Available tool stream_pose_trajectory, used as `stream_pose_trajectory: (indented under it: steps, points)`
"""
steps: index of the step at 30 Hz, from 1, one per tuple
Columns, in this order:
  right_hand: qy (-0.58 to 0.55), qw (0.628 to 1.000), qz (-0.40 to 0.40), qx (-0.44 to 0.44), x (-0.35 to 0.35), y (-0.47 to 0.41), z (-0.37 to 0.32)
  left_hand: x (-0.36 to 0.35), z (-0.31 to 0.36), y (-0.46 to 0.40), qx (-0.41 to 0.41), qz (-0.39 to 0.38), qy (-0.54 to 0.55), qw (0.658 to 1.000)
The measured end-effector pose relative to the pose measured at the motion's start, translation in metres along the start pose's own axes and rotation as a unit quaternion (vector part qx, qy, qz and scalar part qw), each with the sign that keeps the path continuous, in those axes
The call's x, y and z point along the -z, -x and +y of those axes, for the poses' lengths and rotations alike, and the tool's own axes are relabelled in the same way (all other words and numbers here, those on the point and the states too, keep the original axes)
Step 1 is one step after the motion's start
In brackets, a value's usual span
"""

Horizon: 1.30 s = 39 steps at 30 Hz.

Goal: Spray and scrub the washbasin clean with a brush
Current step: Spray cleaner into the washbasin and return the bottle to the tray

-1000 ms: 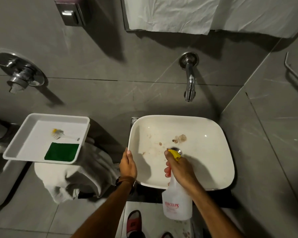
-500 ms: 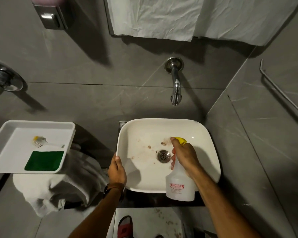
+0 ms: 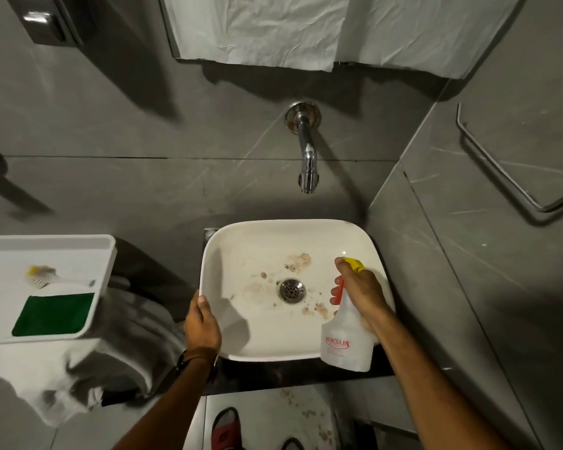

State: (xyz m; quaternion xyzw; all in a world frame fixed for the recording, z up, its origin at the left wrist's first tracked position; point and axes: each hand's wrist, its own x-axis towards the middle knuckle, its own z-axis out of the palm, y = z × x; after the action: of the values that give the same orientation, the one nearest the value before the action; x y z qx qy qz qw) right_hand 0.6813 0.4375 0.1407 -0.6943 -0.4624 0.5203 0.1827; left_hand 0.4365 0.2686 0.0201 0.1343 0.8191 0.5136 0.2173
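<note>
A white square washbasin [image 3: 264, 339] sits below a wall tap, with brown stains around its metal drain [image 3: 292, 289]. My right hand [image 3: 359, 292] holds a translucent spray bottle [image 3: 346, 342] with a yellow nozzle and red trigger over the basin's right side, nozzle pointing toward the bowl. My left hand [image 3: 202, 323] grips the basin's front-left rim. A small brush [image 3: 51, 278] with a white handle and yellow head lies in a white tray [image 3: 88, 254] to the left, beside a green scrub pad [image 3: 54, 315].
A chrome tap [image 3: 307, 157] juts from the grey tiled wall above the basin. The tray rests on a white towel heap [image 3: 78, 365]. A towel rail [image 3: 514, 177] is on the right wall. White paper hangs above. A red slipper [image 3: 226, 428] is on the floor.
My right hand has carried the spray bottle from the basin's front centre to its right side, uncovering the drain. The view shifted right; my left hand has stayed on the rim.
</note>
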Motion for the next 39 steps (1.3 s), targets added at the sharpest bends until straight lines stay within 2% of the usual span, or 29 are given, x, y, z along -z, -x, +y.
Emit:
stream_pose_trajectory:
  steps: [13,18,23,26,28,31,34,39]
  points:
    - [-0.013,1.0,-0.002,0.003,-0.006,0.004,0.005,0.002,0.004,0.003,-0.001,-0.009,-0.004,1.0]
    - [0.005,0.998,-0.054,-0.021,0.006,0.014,0.023,0.003,0.006,0.004,0.005,-0.008,0.0,1.0]
    - [0.004,0.999,-0.028,-0.04,0.019,0.022,0.045,0.003,0.008,0.004,0.004,-0.004,-0.006,1.0]
    - [-0.015,0.997,-0.054,-0.054,0.029,0.031,0.054,0.003,0.009,0.004,0.008,-0.005,-0.007,1.0]
    - [0.013,0.997,-0.064,-0.048,0.035,0.037,0.058,0.004,0.01,0.005,0.011,-0.005,-0.005,1.0]
    - [0.038,0.995,-0.055,-0.068,0.036,0.044,0.064,0.004,0.011,0.006,0.011,-0.008,-0.006,1.0]
    - [0.009,0.995,-0.041,-0.087,0.035,0.049,0.068,0.004,0.012,0.006,0.012,-0.008,-0.011,1.0]
    - [0.016,0.999,-0.015,-0.044,0.035,0.049,0.071,0.004,0.012,0.007,0.017,-0.01,-0.015,1.0]
